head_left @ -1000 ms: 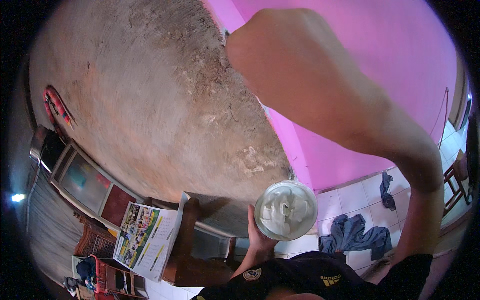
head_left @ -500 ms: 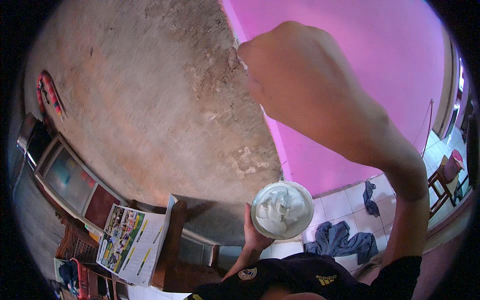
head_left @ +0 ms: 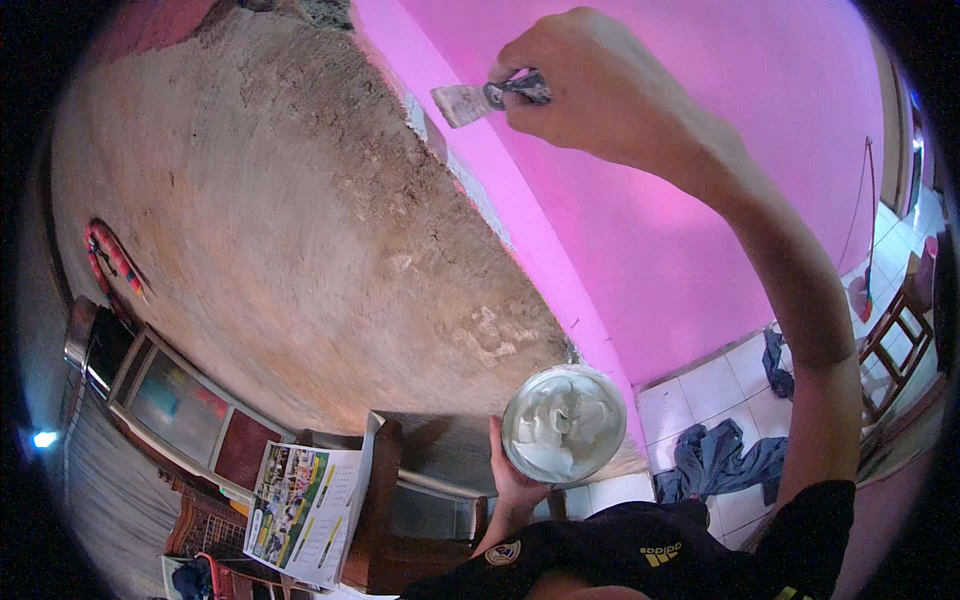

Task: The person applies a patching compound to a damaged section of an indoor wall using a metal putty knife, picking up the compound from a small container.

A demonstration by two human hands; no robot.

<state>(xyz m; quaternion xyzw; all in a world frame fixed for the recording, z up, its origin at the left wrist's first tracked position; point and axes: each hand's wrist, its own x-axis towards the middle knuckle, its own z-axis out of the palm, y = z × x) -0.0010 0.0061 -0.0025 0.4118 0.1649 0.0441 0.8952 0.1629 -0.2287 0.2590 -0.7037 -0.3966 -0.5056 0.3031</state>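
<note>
My right hand (head_left: 575, 85), raised high, is closed round the dark handle of a putty knife (head_left: 461, 105). The knife's flat, stained metal blade points left, in front of the pink wall strip beside the wall's corner edge; whether it touches is unclear. White filler (head_left: 468, 190) shows in patches along the chipped edge between the bare wall (head_left: 300, 230) and the pink wall (head_left: 680, 200). Low in the middle, my left hand (head_left: 510, 478) holds a round tub (head_left: 513, 460) of white paste from its left side and below; most of its fingers are hidden under the tub.
A calendar (head_left: 300, 510) hangs by a brown wooden piece of furniture (head_left: 375, 530) at lower left. Grey-blue cloths (head_left: 715, 460) lie on the white tiles at right, near a wooden chair (head_left: 895, 340). A red strap-like thing (head_left: 112, 262) hangs on the bare wall.
My right hand has moved up and away from the wall edge, bringing the putty knife into sight. The view has shifted; my left hand still holds the tub.
</note>
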